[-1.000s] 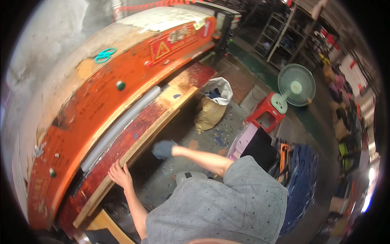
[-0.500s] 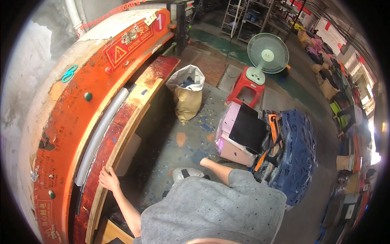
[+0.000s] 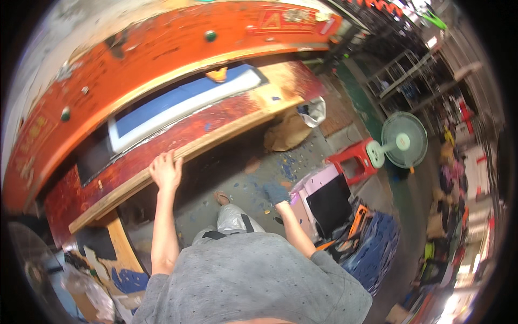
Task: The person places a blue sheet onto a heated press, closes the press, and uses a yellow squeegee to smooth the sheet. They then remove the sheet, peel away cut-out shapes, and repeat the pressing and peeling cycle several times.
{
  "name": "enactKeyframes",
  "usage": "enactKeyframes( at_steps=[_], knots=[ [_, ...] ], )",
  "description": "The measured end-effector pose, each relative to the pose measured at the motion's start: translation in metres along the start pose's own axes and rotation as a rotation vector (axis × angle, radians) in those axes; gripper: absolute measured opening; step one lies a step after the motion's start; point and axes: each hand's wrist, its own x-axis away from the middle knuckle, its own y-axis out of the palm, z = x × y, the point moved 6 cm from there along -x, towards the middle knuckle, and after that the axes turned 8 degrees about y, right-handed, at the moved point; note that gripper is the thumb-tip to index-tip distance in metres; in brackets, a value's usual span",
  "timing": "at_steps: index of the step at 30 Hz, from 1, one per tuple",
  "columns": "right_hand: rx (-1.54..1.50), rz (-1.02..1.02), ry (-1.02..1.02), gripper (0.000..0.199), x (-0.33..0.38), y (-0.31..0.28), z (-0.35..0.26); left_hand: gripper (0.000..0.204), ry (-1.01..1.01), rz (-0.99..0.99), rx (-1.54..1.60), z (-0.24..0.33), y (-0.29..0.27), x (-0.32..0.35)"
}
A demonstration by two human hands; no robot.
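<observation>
Left hand [image 3: 165,170]: fingers slightly apart, laid over the pale wooden front rail [image 3: 232,133] of a worn red-painted bench [image 3: 234,109]. On the bench, beneath the orange metal beam [image 3: 162,54]: white rectangular slab [image 3: 237,83] bearing a flat blue sheet [image 3: 156,112]. Right hand [image 3: 281,205]: motion-blurred, finger state cannot be told; blurred dark-blue shape [image 3: 276,191] at it, held or worn unclear. Just beyond: flat black rectangular sheet [image 3: 330,202].

A wooden strip [image 3: 227,132] edges the worn red table [image 3: 226,110]; toward its far edge lie a white board [image 3: 197,105] and blue sheet [image 3: 161,112], nearer the front two blue scraps [image 3: 275,98].
</observation>
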Motion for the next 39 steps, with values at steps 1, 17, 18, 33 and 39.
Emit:
enactKeyframes(
  at_steps=[1,17,18,33,39],
  knots=[
    [0.135,-0.032,-0.087,0.019,-0.017,-0.015,-0.02,0.037,0.016,0.051,0.052,-0.003,-0.006,-0.003],
    [-0.487,0.387,0.212,0.062,-0.342,-0.177,-0.162,0.013,-0.014,0.163,0.239,0.012,-0.036,0.037],
    [-0.464,0.354,0.172,0.068,-0.353,-0.175,-0.17,0.012,-0.02,0.167,0.228,0.016,-0.038,0.042],
    [-0.267,0.648,0.494,0.072,-0.385,-0.228,-0.012,0.007,-0.097,0.218,0.221,0.015,-0.043,0.045],
    [-0.147,-0.131,0.209,0.097,-0.374,-0.176,-0.205,0.005,0.04,0.272,0.435,0.016,-0.072,0.002]
  ],
)
